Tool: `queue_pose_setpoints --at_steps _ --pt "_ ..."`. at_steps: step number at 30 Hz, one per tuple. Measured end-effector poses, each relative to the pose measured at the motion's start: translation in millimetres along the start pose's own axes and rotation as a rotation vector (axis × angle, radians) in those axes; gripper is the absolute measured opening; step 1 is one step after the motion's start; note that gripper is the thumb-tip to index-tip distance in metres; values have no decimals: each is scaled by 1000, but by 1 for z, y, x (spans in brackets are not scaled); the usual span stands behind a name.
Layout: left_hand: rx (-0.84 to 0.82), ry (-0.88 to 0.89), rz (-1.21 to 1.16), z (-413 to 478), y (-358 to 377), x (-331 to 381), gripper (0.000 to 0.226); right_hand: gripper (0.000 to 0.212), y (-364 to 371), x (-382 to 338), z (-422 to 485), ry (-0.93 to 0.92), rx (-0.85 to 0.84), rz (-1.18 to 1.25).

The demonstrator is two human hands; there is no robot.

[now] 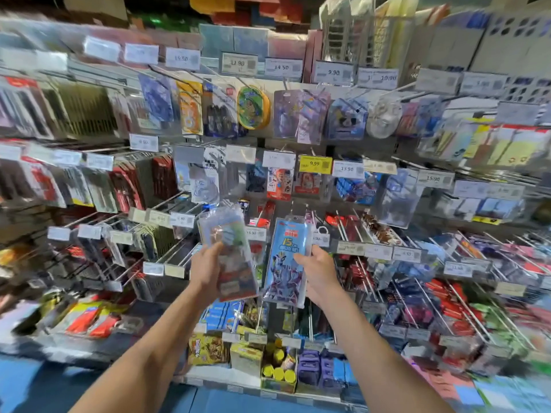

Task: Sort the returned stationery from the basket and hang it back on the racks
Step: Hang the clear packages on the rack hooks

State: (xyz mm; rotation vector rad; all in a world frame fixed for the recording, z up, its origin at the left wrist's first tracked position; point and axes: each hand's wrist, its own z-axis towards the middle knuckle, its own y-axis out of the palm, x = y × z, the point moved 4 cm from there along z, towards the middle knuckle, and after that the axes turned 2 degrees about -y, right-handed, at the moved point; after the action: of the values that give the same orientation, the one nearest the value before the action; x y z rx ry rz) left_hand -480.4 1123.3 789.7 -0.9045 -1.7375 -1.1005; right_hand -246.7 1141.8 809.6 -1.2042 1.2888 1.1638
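Left forearm (134, 353) and right forearm (387, 353), both bare, reach up from the bottom edge toward a wall of stationery racks (176, 201). Far left are hooks of dark and red pen packs (125, 186), heavily blurred, with white price tags at the hook tips. Blue floor (26, 386) at lower left.

Left hand (208, 269) is raised before the middle rows. Its fingers curl round the lower half of a stack of clear packets (231, 251), thumb across the front. The stack is upright, leaning slightly left, print too blurred to read.

Just beside it on the right is a blue packet (284, 263), "15" printed near its top and a figure drawn below. It hangs upright against the rack; cannot tell if it sits on a hook. Right hand (320, 272) pinches its right edge, thumb on the front, other fingers hidden behind.

Above are a green oval case (253, 107) and a yellow tag (315, 164) reading 9.99. On the bottom shelf below the hands are a box of yellow-capped tubs (278, 374) and purple items (310, 365). To the right, long hooks carry red, blue and green packs (453, 305), blurred.
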Motion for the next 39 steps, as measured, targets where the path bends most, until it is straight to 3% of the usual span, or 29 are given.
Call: queue_pose_setpoints --at_steps 6,11,16,18,21,23,25,32,37,39 --pt "125 110 5 59 -8 35 30 17 20 -7 53 -27 -47 -56" --pt "-73 155 86 86 26 76 58 23 50 -2 113 6 -45 -79" --pt "-175 272 179 116 38 118 67 38 87 -13 157 -51 -87 20" --pt "-210 370 307 129 37 127 66 33 99 -16 166 -107 -121 13" --pt "-163 544 710 150 36 138 108 10 106 -29 175 -126 -113 -44" --pt "-109 575 886 157 39 143 120 11 107 -33 186 -89 -107 18" --pt "-107 596 1000 163 41 144 123 3 110 -32 199 -100 -124 27" --pt "-185 781 1109 166 32 159 107 23 111 -33 222 -63 -18 -68" --pt "-249 936 1290 153 40 180 103 24 118 -41 205 -190 0 -172" --pt "-240 982 1365 156 41 183 107 27 119 -37 198 -205 -39 -65"
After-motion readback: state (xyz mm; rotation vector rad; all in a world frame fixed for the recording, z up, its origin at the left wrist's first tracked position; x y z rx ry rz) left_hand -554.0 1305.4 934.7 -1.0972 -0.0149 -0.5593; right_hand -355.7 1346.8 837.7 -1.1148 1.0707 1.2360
